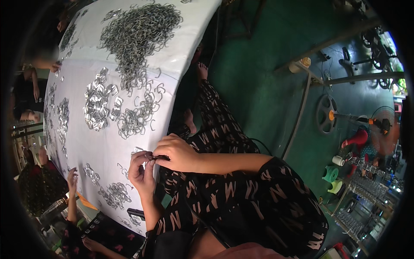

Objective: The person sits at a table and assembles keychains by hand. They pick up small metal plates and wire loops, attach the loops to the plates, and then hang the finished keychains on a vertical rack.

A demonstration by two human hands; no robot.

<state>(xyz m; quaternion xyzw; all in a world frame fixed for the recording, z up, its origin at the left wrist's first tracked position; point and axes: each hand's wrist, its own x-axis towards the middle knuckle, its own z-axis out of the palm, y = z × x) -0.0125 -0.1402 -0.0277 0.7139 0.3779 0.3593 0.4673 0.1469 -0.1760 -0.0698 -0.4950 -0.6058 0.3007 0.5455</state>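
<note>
Both hands meet right at the near edge of the white cloth-covered worktop (108, 151). The left hand (142, 172) and right hand (179, 153) have their fingers pressed together, pinching a small dark bent-wire metal clip (158, 157) between them, just off that worktop edge above the lap in black patterned fabric (241, 203). Further up the worktop sits a loose scatter of shiny flat silver clips (97, 105), and beyond that a big tangled heap of grey wire clips (140, 32). Right of the worktop is a green floor (258, 86).
</note>
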